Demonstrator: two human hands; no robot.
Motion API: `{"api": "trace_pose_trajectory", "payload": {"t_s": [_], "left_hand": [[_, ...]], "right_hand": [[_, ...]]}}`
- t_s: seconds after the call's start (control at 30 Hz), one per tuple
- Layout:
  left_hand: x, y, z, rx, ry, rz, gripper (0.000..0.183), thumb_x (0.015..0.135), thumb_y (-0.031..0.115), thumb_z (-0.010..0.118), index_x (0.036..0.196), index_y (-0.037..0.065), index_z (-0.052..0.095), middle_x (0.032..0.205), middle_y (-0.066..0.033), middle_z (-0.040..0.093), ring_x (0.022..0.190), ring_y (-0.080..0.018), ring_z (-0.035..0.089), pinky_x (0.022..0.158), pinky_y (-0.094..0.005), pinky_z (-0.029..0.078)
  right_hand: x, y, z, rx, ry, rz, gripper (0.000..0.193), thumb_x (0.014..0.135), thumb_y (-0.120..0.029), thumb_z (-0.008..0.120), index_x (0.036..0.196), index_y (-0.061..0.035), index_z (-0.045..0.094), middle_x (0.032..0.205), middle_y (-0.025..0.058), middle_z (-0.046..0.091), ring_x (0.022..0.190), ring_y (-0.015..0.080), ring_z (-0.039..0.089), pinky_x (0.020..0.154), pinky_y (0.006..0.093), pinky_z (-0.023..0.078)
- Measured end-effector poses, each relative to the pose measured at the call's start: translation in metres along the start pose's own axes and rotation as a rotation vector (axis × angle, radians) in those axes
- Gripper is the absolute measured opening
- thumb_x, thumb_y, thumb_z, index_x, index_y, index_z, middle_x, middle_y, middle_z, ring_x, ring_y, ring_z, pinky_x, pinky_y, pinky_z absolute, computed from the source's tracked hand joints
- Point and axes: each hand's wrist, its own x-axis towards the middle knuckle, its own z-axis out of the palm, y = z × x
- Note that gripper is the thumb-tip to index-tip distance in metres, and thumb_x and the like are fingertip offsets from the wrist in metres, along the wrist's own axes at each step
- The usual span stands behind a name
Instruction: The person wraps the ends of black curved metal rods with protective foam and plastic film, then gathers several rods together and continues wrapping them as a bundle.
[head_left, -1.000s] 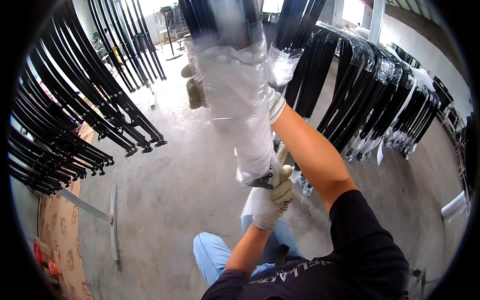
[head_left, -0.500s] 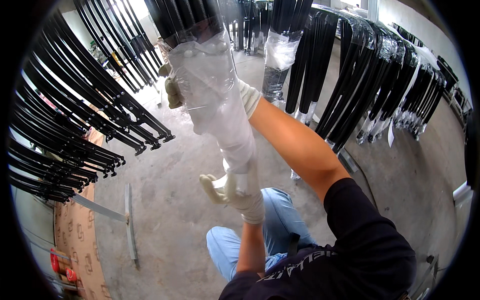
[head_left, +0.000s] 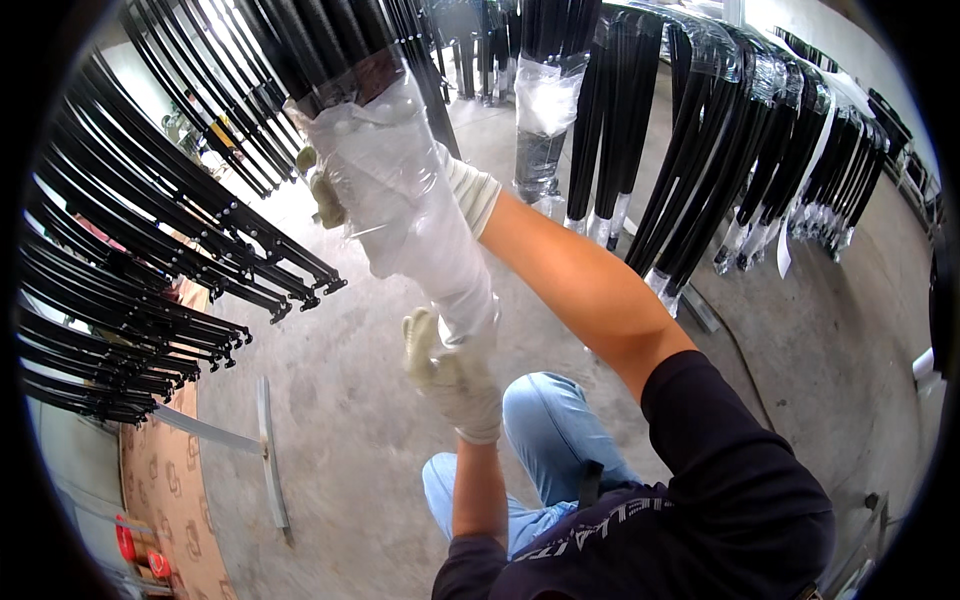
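A bundle of black metal bars (head_left: 325,50) slants down from the top, its lower end wrapped in cloudy plastic film (head_left: 395,185). My right hand (head_left: 470,190), in a pale glove, reaches behind the wrapped end. Its fingertips curl round the bundle's left side, while the palm is hidden by the wrap. A twisted length of the film trails from the bundle's end down to my left hand (head_left: 455,385). That gloved hand is closed on the film, thumb and fingers curled upward; whether a roll sits inside the grip is hidden.
Black bars (head_left: 200,230) hang in several rows on the left. Film-wrapped bundles (head_left: 700,130) stand on the right, and another wrapped bundle (head_left: 545,100) is just beyond my right hand. A grey metal strip (head_left: 270,460) lies on the concrete floor (head_left: 340,480), beside a patterned brown mat (head_left: 165,480).
The bundle and my right hand have shifted a little left. My left hand has moved slightly up and left, turning, with its fingers now pointing more upward.
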Motion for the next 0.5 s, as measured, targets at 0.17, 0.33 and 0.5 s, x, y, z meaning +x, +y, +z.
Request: {"api": "trace_pose_trajectory", "payload": {"t_s": [0.17,0.33,0.5], "left_hand": [[0.005,-0.011,0.020,-0.401,0.198,-0.686,0.032,0.086,0.025,0.044,0.105,0.000,0.051,0.117,-0.0068,0.045,0.097,-0.0209,0.048,0.088,-0.0323,0.034],[0.009,-0.034,0.025,-0.636,0.222,-0.575,0.037,0.085,0.015,0.049,0.119,0.003,0.039,0.124,-0.0113,0.039,0.105,-0.0142,0.042,0.093,-0.0274,0.031],[-0.009,-0.078,0.015,-0.285,-0.221,-0.658,0.046,0.085,0.009,0.048,0.129,0.003,0.033,0.117,-0.0097,0.049,0.095,-0.0116,0.050,0.081,-0.0240,0.041]], "right_hand": [[0.007,0.024,-0.006,-0.089,0.028,-0.060,0.024,0.077,-0.009,0.057,0.100,-0.0008,0.053,0.084,0.0078,0.058,0.069,0.0143,0.057,0.059,0.0255,0.047],[0.002,0.011,-0.006,0.354,0.037,0.343,0.026,0.085,-0.020,0.049,0.105,-0.0034,0.053,0.094,0.0061,0.058,0.078,0.0148,0.056,0.074,0.0263,0.047],[-0.003,-0.006,0.005,0.277,0.188,0.339,0.026,0.082,-0.016,0.055,0.104,-0.0032,0.048,0.078,0.0068,0.056,0.066,0.0148,0.056,0.054,0.0238,0.046]]}}
